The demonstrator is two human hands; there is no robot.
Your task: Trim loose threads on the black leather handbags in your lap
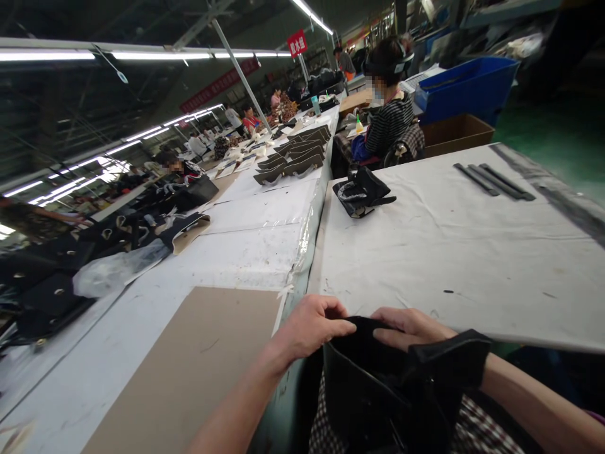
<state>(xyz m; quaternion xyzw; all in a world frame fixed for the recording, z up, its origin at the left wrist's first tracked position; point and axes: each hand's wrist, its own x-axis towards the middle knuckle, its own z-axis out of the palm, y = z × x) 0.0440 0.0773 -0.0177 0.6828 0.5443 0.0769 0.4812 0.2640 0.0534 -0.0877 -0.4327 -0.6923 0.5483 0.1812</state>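
Keeping the black edge even between both hands

On my left, a brown board (189,372) lies flat on the white worktop (246,252), beside my forearm. My left hand (307,328) is nearly closed, thumb and curled fingers pinching the upper edge of the black bag-like piece (363,394), which sits open-mouthed over checked cloth (317,419), before the table edge. My right hand (413,325), fingers straighter and thumb inside, grips that edge farther along. Good handling here, I judge, means matched, light tension, and keeping the flap (454,356) from dragging on my right wrist
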